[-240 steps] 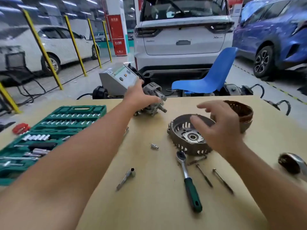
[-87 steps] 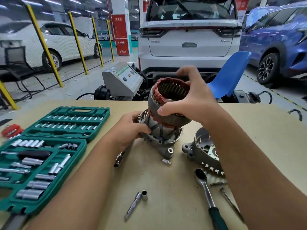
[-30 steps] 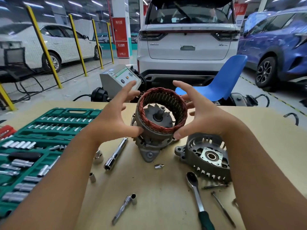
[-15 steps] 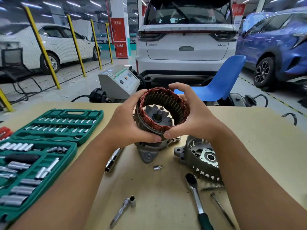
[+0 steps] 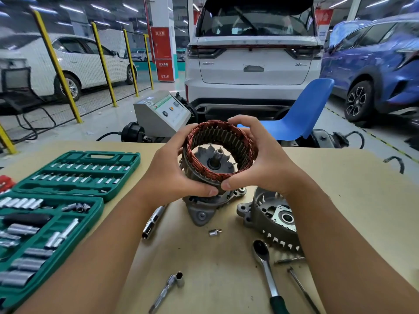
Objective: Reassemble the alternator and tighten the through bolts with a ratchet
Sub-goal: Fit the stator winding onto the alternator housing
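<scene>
Both hands now wrapped round the copper-wound ring (image 5: 221, 152): left hand (image 5: 172, 175) and right hand (image 5: 263, 164) grip opp. sides, thumbs nearly meeting in front. A sec ago fingers were spread. Ring sits over the rotor on the front housing (image 5: 204, 211); seating looks nearly done. Rear cover (image 5: 269, 218), ratchet (image 5: 266, 270), bolts (image 5: 301, 288) wait on the table.

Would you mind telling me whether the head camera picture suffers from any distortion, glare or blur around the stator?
Head view: wide-angle bending bows the yellow posts and the table edge; ceiling lights glare on the white car's rear window; the stator and both hands stay sharp, left hand, right hand; shadows on the table are soft.
</scene>
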Tool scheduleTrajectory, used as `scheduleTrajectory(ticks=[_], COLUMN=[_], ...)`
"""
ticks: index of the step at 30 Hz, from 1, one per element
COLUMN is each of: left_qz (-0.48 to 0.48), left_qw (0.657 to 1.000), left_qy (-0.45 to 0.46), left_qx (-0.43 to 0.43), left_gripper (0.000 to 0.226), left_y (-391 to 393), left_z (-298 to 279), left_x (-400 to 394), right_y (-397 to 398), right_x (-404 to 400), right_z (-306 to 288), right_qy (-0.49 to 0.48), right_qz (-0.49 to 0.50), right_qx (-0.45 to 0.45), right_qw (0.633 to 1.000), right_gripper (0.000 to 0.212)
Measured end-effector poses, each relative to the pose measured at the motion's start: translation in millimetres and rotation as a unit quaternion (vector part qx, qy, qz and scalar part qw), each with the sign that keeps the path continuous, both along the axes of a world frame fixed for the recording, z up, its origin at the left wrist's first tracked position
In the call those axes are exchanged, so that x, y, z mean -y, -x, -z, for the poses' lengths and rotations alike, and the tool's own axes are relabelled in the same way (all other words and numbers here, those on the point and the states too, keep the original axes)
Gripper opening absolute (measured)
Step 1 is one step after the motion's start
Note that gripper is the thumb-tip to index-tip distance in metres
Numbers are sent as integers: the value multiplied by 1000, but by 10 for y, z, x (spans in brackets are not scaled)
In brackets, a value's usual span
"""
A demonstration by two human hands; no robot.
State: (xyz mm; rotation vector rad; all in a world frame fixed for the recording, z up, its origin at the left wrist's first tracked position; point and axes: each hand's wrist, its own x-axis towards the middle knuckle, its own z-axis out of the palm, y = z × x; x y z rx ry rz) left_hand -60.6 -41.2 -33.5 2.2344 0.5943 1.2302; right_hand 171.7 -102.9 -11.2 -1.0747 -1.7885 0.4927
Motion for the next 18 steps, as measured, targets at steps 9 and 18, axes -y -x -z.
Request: scheduleTrajectory(ticks=[9, 18], left_qz=[-8, -26], left_qw=[1000, 999], left_qy=[7, 13], left_qx=[-13, -34], left_gripper=[113, 115], left_y=[-1, 23], left_z=[46, 70], left_x=[-23, -25], right_y=[3, -4], right_x=[-21, -19], right_z=[47, 55], right_qy=[13, 27], right_qz=[-4, -1], right_qx=[-2, 20], right_qw=[1000, 999], right_gripper=[109, 113])
